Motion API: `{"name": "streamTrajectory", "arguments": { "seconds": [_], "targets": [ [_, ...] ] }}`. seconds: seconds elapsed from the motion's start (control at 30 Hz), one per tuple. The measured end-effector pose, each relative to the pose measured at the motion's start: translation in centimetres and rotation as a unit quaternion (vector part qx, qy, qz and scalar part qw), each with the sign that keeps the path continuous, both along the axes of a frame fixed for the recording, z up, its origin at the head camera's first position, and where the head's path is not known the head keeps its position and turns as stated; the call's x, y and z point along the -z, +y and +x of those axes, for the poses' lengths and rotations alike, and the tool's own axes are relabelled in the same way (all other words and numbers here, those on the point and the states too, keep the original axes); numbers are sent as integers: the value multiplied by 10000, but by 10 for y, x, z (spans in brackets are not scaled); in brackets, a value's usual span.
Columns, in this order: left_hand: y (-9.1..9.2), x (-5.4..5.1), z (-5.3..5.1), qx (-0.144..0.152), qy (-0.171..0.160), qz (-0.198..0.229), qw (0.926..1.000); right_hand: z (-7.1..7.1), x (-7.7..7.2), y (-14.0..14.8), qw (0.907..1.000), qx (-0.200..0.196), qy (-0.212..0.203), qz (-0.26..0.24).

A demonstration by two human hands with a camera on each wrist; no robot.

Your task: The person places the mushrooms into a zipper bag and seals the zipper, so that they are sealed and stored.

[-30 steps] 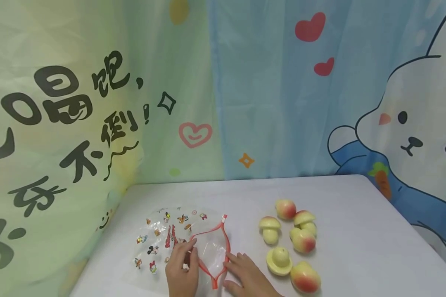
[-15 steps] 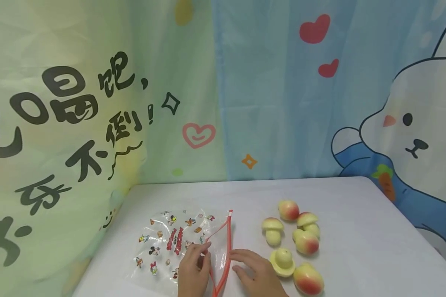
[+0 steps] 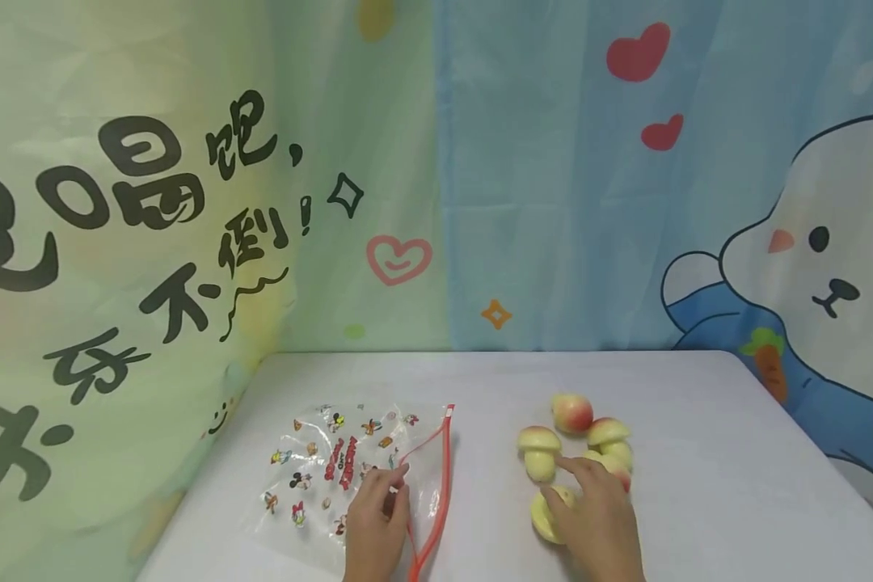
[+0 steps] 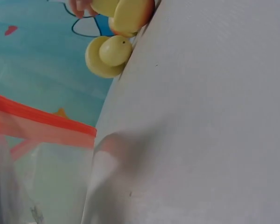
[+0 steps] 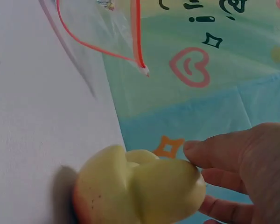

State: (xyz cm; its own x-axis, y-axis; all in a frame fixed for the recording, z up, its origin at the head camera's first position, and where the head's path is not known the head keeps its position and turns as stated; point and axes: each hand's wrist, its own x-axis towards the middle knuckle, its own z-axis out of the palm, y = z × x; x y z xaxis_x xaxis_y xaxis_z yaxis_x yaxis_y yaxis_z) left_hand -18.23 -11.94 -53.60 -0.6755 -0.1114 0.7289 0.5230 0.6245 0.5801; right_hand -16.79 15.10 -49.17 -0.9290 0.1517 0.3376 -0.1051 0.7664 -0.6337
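A clear plastic zip bag (image 3: 320, 493) printed with small cartoon figures lies on the left of the white table, its red-edged mouth facing right. My left hand (image 3: 377, 517) pinches the near layer of that mouth, and the red edge (image 4: 42, 122) stands raised in the left wrist view. Over the yellow and red toy mushrooms my right hand (image 3: 598, 517) reaches with thumb and fingers apart. Its index fingertip is close to an upright mushroom (image 3: 538, 440), its thumb over a lower one (image 3: 546, 521). In the right wrist view the thumb is beside a mushroom's stem (image 5: 170, 191).
More mushrooms sit behind and right of my right hand, among them a reddish one (image 3: 573, 414) and a pale-stemmed one (image 3: 611, 436). A printed curtain (image 3: 516, 202) hangs along the table's (image 3: 698, 469) back edge.
My right hand has left the bag's red edge and moved right, over the mushrooms. The bag's mouth has narrowed, while my left hand stays on it, shifted slightly right.
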Motion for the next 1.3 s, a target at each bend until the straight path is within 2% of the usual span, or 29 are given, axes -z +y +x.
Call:
{"name": "streamTrajectory", "arguments": {
  "seconds": [0.07,0.13,0.23,0.33,0.43,0.53,0.77,0.87,0.97,1.07,1.2,1.3],
  "targets": [
    [-1,-1,-2,-17,27,6,10000,2,-5,4,9984,-92,-558,65],
    [-1,-2,-3,-43,80,-18,10000,2,-7,6,9963,-211,-830,107],
    [-2,-2,-3,-74,95,-38,9999,4,-5,6,9932,-437,-1056,241],
    [-3,1,0,-121,-85,46,9999,7,1,3,9910,-708,-1101,281],
    [-3,4,3,-145,-311,155,9993,10,7,-1,9906,-928,-950,339],
    [-4,5,4,-140,-400,144,9990,11,10,-5,9919,-972,-731,363],
    [-2,1,1,-120,-190,12,9997,6,11,-7,9935,-928,-420,504],
    [-1,0,0,-161,-202,-52,9997,5,11,-7,9943,-905,-254,508],
    [1,-1,0,-166,-446,-20,9989,4,12,-7,9952,-858,-22,473],
    [3,-2,1,-72,-746,81,9972,2,13,-7,9952,-817,390,383],
    [4,-4,3,-49,-984,128,9951,0,16,-12,9921,-875,901,2],
    [3,-3,5,-98,-983,92,9951,-1,18,-20,9904,-934,770,-674]
  ]
}}
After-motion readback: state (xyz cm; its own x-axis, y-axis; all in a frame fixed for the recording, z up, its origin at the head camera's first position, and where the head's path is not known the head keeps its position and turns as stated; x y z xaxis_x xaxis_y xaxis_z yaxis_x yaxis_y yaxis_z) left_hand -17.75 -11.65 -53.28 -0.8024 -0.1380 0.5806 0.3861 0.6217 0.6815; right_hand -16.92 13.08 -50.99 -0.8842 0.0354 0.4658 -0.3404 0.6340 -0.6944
